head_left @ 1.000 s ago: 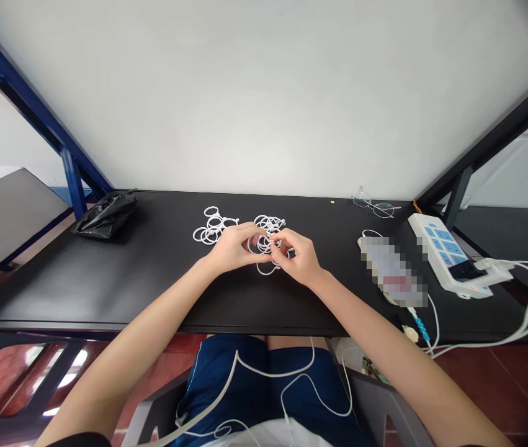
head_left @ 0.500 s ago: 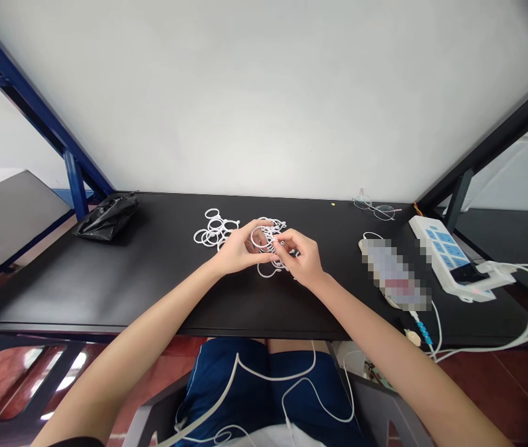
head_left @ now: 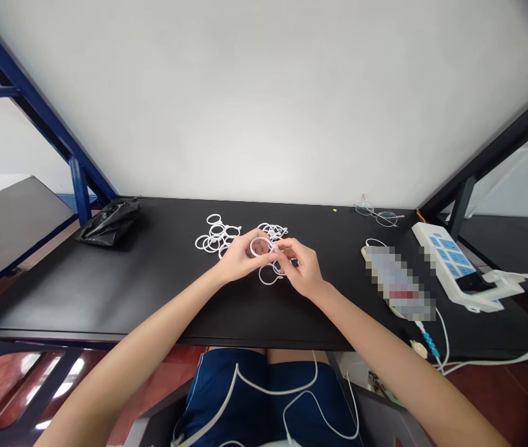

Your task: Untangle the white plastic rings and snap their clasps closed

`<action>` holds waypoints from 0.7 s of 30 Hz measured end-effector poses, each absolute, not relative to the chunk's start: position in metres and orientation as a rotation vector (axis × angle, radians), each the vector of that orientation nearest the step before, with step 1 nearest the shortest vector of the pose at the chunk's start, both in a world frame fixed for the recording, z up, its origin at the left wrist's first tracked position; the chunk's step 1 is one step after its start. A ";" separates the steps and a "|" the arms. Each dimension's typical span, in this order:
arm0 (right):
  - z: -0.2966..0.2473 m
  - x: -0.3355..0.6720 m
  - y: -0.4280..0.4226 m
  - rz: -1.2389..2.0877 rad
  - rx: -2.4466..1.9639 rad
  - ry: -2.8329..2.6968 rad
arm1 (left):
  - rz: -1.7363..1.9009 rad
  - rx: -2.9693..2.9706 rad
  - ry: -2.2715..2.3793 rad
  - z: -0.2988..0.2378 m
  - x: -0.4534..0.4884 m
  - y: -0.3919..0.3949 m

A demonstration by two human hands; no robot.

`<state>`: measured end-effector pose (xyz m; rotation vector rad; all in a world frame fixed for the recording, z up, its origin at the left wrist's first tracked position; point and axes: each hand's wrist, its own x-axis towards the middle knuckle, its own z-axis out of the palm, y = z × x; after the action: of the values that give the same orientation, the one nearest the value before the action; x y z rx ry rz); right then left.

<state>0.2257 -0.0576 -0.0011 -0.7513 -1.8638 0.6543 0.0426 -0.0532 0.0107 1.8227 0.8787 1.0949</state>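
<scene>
A white curtain ring (head_left: pixel 260 247) is held up between my two hands over the black desk. My left hand (head_left: pixel 240 256) curls around its left side, with thumb and fingers on it. Thumb and fingertips of my right hand (head_left: pixel 303 267) pinch together at the ring's right side, where its small eyelet seems to be; fingers hide the exact contact. Behind and below the hands lies a pile of similar rings (head_left: pixel 269 275), partly covered by the fingers. To the left, a second loose group of white rings (head_left: pixel 216 230) rests on the desk.
A black plastic bag (head_left: pixel 110 223) lies at the desk's left end. On the right are eyeglasses (head_left: pixel 375 214), a blurred phone (head_left: pixel 398 282) with a cable, and a white power strip (head_left: pixel 452 264) with plugged-in cords. White cables (head_left: pixel 275 391) trail across my lap.
The held ring has tilted flatter, and my hands have come slightly closer together around it. The whole view has shifted a little, with the desk sitting lower in frame.
</scene>
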 end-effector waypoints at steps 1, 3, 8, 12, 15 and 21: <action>-0.001 0.226 -0.058 0.650 -0.746 -1.862 | 1.094 1.834 0.890 0.011 0.043 -0.053; -0.001 0.226 -0.058 0.643 -0.740 -1.859 | 1.090 1.854 0.918 0.011 0.043 -0.054; -0.003 0.226 -0.057 0.648 -0.759 -1.875 | 1.073 1.881 0.950 0.012 0.043 -0.054; -0.007 0.228 -0.054 0.657 -0.753 -1.914 | 1.089 1.858 0.946 0.012 0.042 -0.054; -0.009 0.229 -0.053 0.651 -0.755 -1.940 | 1.073 1.827 0.920 0.012 0.042 -0.054; -0.010 0.229 -0.054 0.715 -0.728 -1.979 | 1.052 1.743 0.859 0.011 0.046 -0.055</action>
<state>0.2290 -0.0539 -0.0102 -0.7284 -1.9789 0.7153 0.0456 -0.0554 0.0110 1.7428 0.8592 1.0520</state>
